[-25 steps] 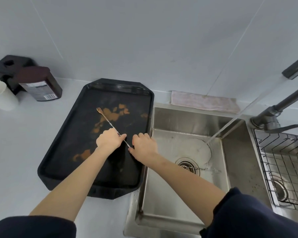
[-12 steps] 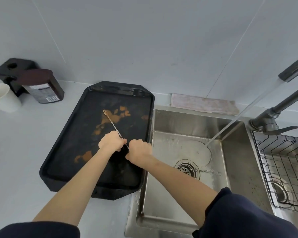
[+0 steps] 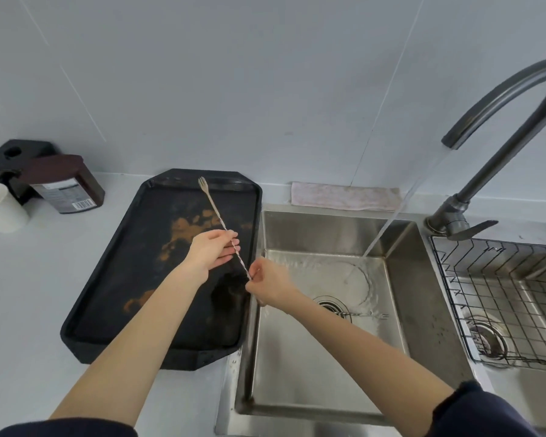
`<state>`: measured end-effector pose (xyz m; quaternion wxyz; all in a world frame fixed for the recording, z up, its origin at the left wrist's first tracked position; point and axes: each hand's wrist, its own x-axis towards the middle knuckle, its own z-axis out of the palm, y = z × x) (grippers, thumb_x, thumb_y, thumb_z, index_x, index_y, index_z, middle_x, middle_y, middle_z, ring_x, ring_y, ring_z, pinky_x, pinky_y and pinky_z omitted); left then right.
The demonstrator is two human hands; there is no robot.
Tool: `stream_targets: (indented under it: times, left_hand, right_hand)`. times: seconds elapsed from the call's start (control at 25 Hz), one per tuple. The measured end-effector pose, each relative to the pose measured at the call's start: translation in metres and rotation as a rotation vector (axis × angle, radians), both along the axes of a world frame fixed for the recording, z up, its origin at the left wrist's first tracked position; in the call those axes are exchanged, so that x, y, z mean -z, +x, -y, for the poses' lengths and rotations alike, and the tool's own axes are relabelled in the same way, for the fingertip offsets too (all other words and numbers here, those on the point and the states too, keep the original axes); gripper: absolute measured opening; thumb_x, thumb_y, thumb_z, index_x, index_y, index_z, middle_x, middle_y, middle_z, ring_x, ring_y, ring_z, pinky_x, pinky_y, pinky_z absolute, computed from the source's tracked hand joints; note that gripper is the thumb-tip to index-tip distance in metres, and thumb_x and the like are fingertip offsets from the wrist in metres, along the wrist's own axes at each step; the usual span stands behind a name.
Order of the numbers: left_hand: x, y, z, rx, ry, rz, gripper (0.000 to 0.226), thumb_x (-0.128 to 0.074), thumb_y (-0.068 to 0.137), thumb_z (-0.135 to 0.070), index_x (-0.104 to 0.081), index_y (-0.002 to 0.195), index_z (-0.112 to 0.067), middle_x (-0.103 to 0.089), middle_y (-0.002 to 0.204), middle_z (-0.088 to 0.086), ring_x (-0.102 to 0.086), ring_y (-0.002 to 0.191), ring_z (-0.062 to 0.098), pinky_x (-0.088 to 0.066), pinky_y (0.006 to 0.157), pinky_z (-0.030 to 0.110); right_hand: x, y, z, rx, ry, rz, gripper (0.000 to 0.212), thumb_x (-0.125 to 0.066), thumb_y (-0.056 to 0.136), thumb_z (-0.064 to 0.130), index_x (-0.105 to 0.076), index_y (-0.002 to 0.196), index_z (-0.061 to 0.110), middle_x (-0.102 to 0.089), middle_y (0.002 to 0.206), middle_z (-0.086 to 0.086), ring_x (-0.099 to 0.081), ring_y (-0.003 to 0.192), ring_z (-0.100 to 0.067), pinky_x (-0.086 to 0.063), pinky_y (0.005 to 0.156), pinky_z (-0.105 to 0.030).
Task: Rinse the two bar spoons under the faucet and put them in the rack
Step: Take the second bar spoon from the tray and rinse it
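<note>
Held item: thin twisted metal bar spoon (image 3: 226, 230), frame centre, above black tray (image 3: 114, 298).
Left hand (image 3: 210, 252): fingers loosely pinching stem.
Right hand (image 3: 265, 287): fingers pinching lower end.
Second spoon (image 3: 364, 315): by sink drain.
Risk: wet stem slipping.

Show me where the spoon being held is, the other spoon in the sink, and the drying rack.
held spoon (image 3: 216, 214): head view, on its twisted stem above the tray.
sink spoon (image 3: 368, 315): head view, on its stem beside the drain.
rack (image 3: 473, 279): head view, on its wire left wall.
</note>
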<state>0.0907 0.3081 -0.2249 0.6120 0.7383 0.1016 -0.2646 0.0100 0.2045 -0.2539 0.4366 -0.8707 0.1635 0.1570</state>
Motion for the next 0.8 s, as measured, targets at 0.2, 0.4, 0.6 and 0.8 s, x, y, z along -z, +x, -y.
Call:
stream_targets:
  times: [0.2, 0.4, 0.6, 0.8]
  left_hand:
    - [-0.019, -0.023, 0.047, 0.156, -0.01, 0.117, 0.013, -0.052, 0.092, -0.019, -0.065, 0.09, -0.016, -0.065, 0.081, -0.003, -0.061, 0.073, 0.007, -0.051, 0.07, 0.016]
    - [-0.024, -0.055, 0.113, 0.316, -0.021, 0.174, 0.027, -0.051, 0.093, -0.02, -0.061, 0.115, -0.007, -0.067, 0.099, 0.006, -0.062, 0.071, 0.004, -0.05, 0.069, 0.015]
    - [-0.027, -0.082, 0.185, 0.397, 0.011, 0.252, 0.029, -0.047, 0.095, -0.018, -0.059, 0.116, -0.003, -0.067, 0.109, 0.013, -0.059, 0.069, 0.005, -0.046, 0.072, 0.016]
    - [-0.029, -0.089, 0.235, 0.374, 0.0, 0.251, 0.029, -0.046, 0.095, -0.016, -0.06, 0.113, 0.002, -0.064, 0.094, 0.008, -0.06, 0.06, 0.001, -0.049, 0.064, 0.013]
  right_hand:
    - [0.004, -0.039, 0.037, 0.112, 0.025, -0.003, 0.016, -0.047, 0.084, 0.001, -0.045, 0.079, 0.016, -0.059, 0.087, -0.009, -0.049, 0.048, -0.015, -0.039, 0.048, -0.02]
    - [0.01, -0.077, 0.082, 0.212, 0.003, -0.057, 0.016, -0.048, 0.081, 0.001, -0.046, 0.085, 0.017, -0.06, 0.083, -0.005, -0.055, 0.065, -0.018, -0.046, 0.065, -0.029]
    - [0.013, -0.112, 0.142, 0.263, -0.085, -0.058, 0.016, -0.05, 0.083, 0.004, -0.054, 0.092, 0.016, -0.067, 0.099, -0.011, -0.062, 0.098, -0.029, -0.05, 0.08, -0.033]
    - [0.019, -0.137, 0.188, 0.297, -0.072, -0.043, 0.02, -0.051, 0.087, 0.007, -0.058, 0.106, 0.01, -0.069, 0.107, -0.011, -0.061, 0.09, -0.023, -0.049, 0.074, -0.031]
